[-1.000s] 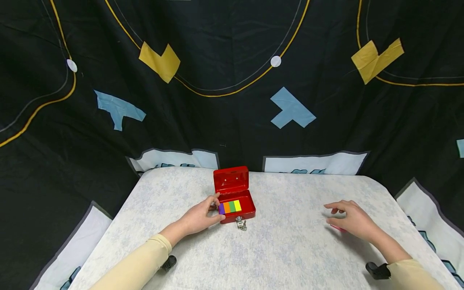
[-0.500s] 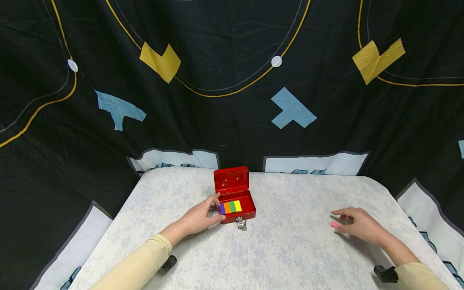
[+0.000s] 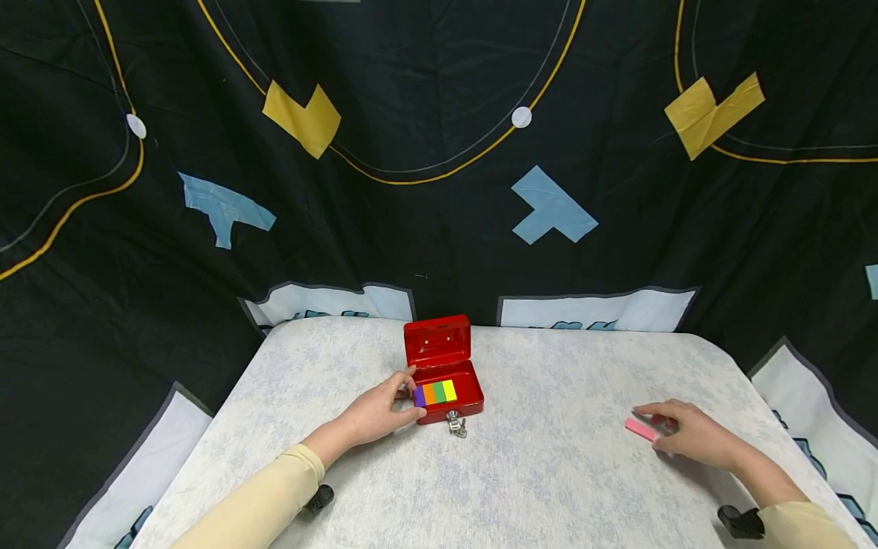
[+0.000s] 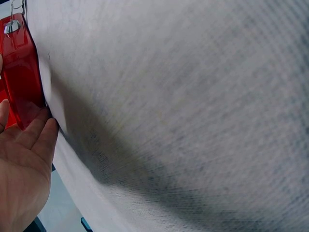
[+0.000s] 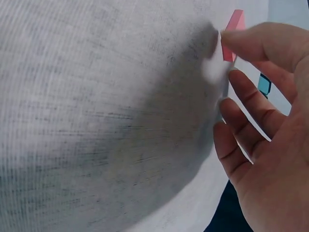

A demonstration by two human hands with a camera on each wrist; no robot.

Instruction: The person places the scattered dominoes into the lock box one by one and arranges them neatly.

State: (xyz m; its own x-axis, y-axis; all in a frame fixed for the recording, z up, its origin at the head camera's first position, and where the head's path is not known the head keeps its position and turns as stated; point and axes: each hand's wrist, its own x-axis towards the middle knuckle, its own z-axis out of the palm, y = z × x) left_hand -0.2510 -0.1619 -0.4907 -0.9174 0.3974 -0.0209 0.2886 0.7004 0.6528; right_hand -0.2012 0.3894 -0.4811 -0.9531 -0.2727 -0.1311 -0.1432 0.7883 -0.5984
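Note:
A red metal cash box (image 3: 473,391) stands with its lid up on the table. Inside it, flat strips (image 3: 440,392) in purple, orange, green and yellow lie side by side. My left hand (image 3: 379,408) holds the box's left end, thumb at the front corner and a finger at the rim; in the left wrist view some fingers (image 4: 46,137) lie along its red side. Far to the right, my right hand (image 3: 696,435) hovers over a small pink block (image 3: 639,429) on the table. My thumb (image 5: 258,41) overlaps the pink block in the right wrist view; the fingers are loosely bent and not around it.
A small lock with keys (image 3: 456,424) hangs at the box's front. The pale patterned cloth (image 3: 549,473) covers the table. Behind stands a black curtain (image 3: 439,229) with tape pieces. Wide stretches of cloth lie between my hands.
My right hand has moved to the right and nearer to me, so more of the pink block shows. The left hand and the box have not moved.

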